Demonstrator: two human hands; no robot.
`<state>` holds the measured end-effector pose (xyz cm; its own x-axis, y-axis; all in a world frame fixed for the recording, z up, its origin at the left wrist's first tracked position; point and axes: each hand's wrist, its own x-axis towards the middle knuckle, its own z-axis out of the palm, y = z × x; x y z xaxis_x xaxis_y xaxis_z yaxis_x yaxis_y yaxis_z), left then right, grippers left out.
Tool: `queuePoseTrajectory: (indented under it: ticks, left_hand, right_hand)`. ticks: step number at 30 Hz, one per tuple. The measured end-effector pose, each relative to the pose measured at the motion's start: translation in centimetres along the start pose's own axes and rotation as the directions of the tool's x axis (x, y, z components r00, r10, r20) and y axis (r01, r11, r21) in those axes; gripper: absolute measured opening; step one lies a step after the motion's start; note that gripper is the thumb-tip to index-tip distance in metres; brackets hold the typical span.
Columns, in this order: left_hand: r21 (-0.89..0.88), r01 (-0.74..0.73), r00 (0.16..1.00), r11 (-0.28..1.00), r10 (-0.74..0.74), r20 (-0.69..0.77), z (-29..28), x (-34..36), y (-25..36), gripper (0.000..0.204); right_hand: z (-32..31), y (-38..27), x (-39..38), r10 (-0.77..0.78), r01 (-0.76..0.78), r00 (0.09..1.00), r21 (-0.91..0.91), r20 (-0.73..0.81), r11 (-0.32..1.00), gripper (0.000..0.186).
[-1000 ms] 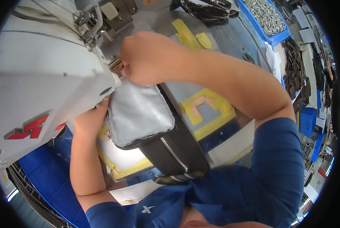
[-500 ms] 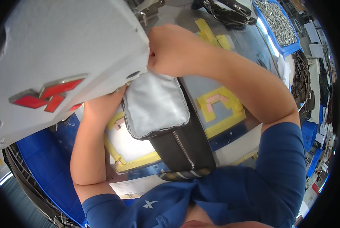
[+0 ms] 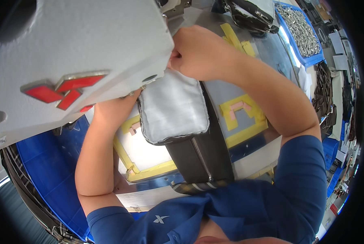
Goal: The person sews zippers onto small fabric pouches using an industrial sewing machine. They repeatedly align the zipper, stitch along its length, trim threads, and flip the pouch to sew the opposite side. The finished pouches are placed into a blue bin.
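Grey table [image 3: 267, 49], strips of yellow tape [image 3: 249, 133] and small pink pieces [image 3: 240, 104] on its surface, black zippered bag piece [image 3: 186, 158] with silvery lining [image 3: 176, 110] laid across the middle, another dark zippered item [image 3: 251, 16] resting towards the far side

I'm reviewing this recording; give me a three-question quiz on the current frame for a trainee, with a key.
1. Which of the person's hands is nearer the blue tray of metal pieces?
2. True or false: the zipper lies closer to the person's blue shirt than the silvery panel does.
3. What colour is the tape on the worktop? (a) red (b) yellow (c) green

Key: 1. The right hand. 2. True. 3. b
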<state>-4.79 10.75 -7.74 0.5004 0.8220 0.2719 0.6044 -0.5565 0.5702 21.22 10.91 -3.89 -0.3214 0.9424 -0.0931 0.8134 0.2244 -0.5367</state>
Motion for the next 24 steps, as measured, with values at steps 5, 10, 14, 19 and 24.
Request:
queuePoseTrajectory:
  ticks: [5, 10, 14, 19, 24]
  left_hand:
    - [0.036, -0.025, 0.999, 0.999, 0.024, 0.032, 0.0, 0.2, -0.2, 0.026]
    - [-0.014, 0.008, 1.000, 1.000, -0.008, 0.018, 0.1, 0.0, -0.5, 0.027]
    - [-0.043, 0.043, 0.997, 0.998, -0.040, 0.072, 0.4, 0.1, -0.5, 0.028]
    - [-0.078, 0.125, 0.989, 0.989, -0.118, 0.090, 0.3, -0.1, 0.6, 0.028]
    - [0.117, 0.358, 0.908, 0.926, -0.375, 0.186, 0.9, -0.8, 0.4, 0.034]
  right_hand:
    - [0.0, 0.1, 0.2, -0.025, 0.025, 1.000, -0.034, 0.011, 0.999, 0.023]
    - [-0.3, -0.1, 0.5, -0.025, 0.027, 0.999, -0.033, 0.047, 0.999, 0.024]
    - [2.0, 2.3, 1.0, -0.151, 0.148, 0.982, -0.031, -0.116, 0.988, 0.023]
    - [2.1, 3.0, 0.8, -0.163, 0.171, 0.972, 0.033, -0.169, 0.985, 0.021]
    - [0.9, 0.9, -0.6, -0.130, 0.146, 0.973, 0.072, -0.191, 0.987, 0.021]
